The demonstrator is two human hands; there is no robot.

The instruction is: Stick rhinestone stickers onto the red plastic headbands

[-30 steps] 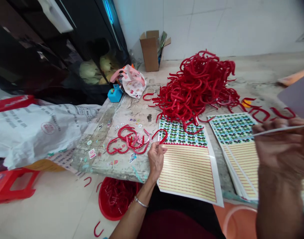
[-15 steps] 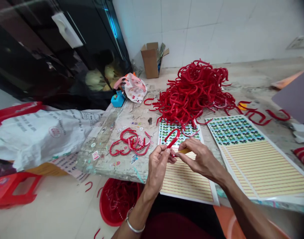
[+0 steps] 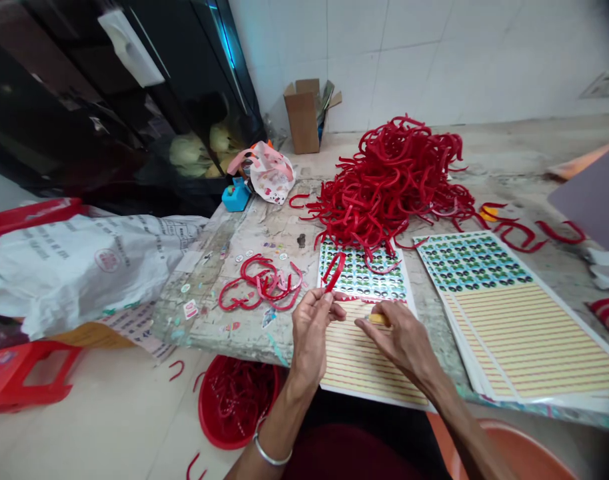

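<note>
My left hand (image 3: 309,333) is closed, pinching a hooked red plastic strip (image 3: 335,272) whose bend points up and away from me. My right hand (image 3: 407,340) grips a small tool with a yellow handle (image 3: 380,319); its tip is too small to make out. A gap separates that tool from the strip. Beneath both hands lies a sticker sheet (image 3: 364,360), with rows of green and blue stickers at its far end and bare striped yellow backing nearer me. To the left, several curved red strips (image 3: 264,283) lie loosely together.
A big heap of red strips (image 3: 389,180) covers the far middle of the table. On the right is a second stack of sticker sheets (image 3: 524,327). A red basin (image 3: 237,407) holding strips stands on the floor, near a red stool (image 3: 29,380). A cardboard box (image 3: 302,120) is by the wall.
My right hand and the yellow-handled tool have drawn back from the strip, slightly down and right. In my left hand the strip has turned, and its bend now sits farther left.
</note>
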